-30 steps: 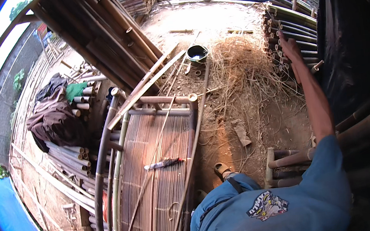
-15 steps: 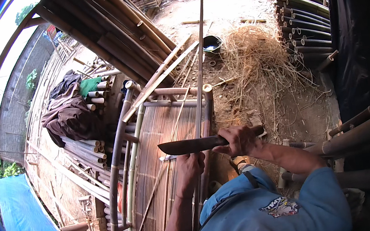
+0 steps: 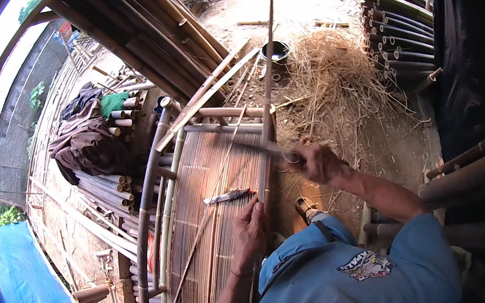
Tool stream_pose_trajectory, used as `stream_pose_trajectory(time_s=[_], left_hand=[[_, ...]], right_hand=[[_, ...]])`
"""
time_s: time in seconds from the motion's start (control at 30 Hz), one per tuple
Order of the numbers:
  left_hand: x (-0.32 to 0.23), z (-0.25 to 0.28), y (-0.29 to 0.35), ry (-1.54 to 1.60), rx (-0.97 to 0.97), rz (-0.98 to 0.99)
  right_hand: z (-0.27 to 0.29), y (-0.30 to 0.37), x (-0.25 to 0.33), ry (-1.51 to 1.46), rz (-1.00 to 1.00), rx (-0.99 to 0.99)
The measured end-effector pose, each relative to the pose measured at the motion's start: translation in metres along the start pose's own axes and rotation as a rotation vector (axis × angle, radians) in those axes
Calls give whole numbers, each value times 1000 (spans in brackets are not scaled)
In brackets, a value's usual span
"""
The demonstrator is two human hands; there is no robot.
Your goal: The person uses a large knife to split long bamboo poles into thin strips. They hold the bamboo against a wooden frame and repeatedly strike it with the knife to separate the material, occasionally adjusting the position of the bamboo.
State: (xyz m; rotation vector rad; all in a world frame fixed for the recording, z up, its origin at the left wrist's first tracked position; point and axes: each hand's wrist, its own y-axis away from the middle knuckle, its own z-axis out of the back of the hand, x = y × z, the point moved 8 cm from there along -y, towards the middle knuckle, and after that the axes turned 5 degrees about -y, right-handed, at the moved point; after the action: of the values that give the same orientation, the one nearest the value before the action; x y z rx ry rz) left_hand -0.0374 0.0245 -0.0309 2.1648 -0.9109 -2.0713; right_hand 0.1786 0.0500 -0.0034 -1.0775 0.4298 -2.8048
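Observation:
My right hand [image 3: 318, 165] is closed round the handle of a machete [image 3: 257, 148]. Its dark blade is smeared by motion and points up and left, over the slatted bamboo bench [image 3: 197, 176]. A long, narrow bamboo strip [image 3: 269, 50] runs away from me along the bench's right side, its far end beyond the bucket. Near the strip's lower part, my left hand [image 3: 252, 222] is closed on it, thumb on top. Just beyond that hand, a small knife [image 3: 227, 196] with a pale blade and dark handle lies on the slats, beside thin loose slivers.
Pale split bamboo pieces [image 3: 205, 100] lean across the bench's far end. Beyond it are a black bucket [image 3: 276, 52] and a heap of shavings [image 3: 335, 65]. Bamboo poles are stacked at the right [image 3: 402, 38] and far left; dark cloth [image 3: 88, 141] covers some.
My right hand has lowered slightly and the machete has swung from level to pointing up and left. My left hand has shifted slightly down along the strip, uncovering more of the small knife.

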Motion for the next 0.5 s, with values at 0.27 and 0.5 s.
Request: stream_pose_trajectory(time_s=[0.27, 0.5], left_hand=[[14, 7, 26, -131, 2, -10], [20, 15, 44, -161, 70, 44]], right_hand=[[33, -15, -61, 6, -253, -107], [37, -18, -81, 38, -291, -96]])
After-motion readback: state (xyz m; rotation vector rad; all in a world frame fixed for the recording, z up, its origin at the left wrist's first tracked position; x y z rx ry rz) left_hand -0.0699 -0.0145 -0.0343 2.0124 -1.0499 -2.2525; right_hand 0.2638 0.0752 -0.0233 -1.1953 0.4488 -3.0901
